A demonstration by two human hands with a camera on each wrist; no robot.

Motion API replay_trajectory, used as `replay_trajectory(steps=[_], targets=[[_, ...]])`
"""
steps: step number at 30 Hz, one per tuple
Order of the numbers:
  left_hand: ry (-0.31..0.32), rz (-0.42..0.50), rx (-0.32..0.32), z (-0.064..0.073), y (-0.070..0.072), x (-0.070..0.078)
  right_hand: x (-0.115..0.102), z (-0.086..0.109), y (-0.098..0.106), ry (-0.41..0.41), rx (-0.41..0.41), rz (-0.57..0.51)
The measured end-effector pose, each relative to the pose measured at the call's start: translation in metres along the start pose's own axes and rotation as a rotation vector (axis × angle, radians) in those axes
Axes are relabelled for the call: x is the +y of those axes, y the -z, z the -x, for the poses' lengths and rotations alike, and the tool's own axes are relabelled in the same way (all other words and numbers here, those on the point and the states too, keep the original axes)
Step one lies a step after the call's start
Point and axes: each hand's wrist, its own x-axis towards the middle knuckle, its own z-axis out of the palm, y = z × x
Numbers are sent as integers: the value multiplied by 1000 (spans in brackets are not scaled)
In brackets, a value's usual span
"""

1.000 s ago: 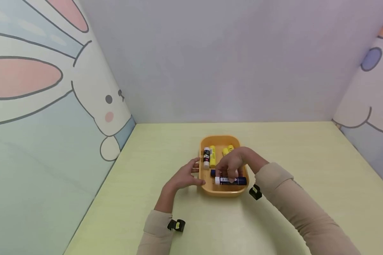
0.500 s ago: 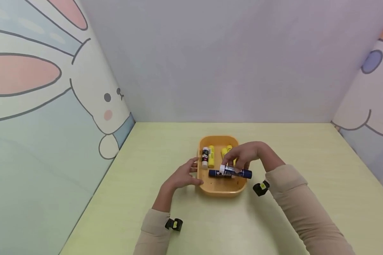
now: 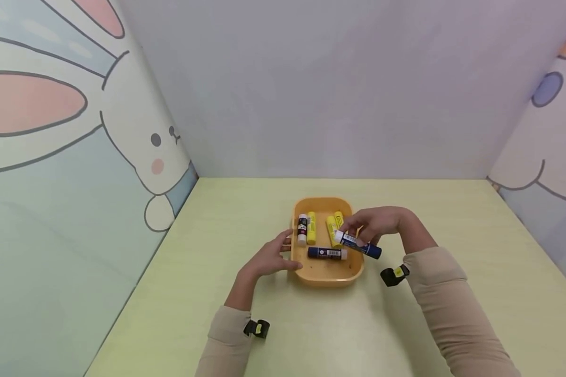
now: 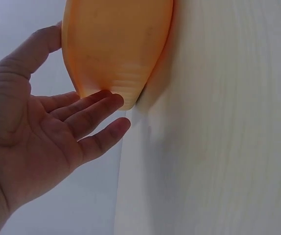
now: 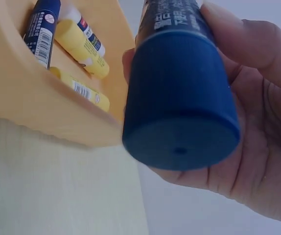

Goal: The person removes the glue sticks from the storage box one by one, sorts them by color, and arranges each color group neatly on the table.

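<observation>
My right hand (image 3: 379,222) pinches a navy glue stick (image 3: 348,240) with a white end, holding it slanted over the right rim of an orange tray (image 3: 327,283). In the right wrist view the glue stick's blue end (image 5: 179,98) faces the camera. My left hand (image 3: 270,258) rests against the tray's left side, thumb at the rim and fingers loosely extended along the outer wall (image 4: 118,44). Inside the tray lie another navy glue stick (image 3: 327,253), a black-and-white one (image 3: 302,229), a yellow one (image 3: 311,228) beside it, and two more yellow sticks (image 3: 333,231) at the right.
The tray stands on a pale yellow-green table (image 3: 245,209). Behind it rises a plain light wall (image 3: 339,104). Side walls carry rabbit drawings (image 3: 141,125). Both wrists wear small black devices (image 3: 257,329).
My right hand has lifted the navy glue stick out of the tray's front part and carried it to the right, uncovering the other navy stick. The left hand stays at the tray.
</observation>
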Motion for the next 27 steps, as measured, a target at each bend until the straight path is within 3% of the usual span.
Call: replay_trajectory(steps=[11,17,27], targets=[[14,23,12,2,-2,3,30,9,7,27,115,-174],[15,26,21,3,-3,1,43,13,9,55,148,-205],[11,26,22,2,-2,3,65,16,15,26,258,-276]])
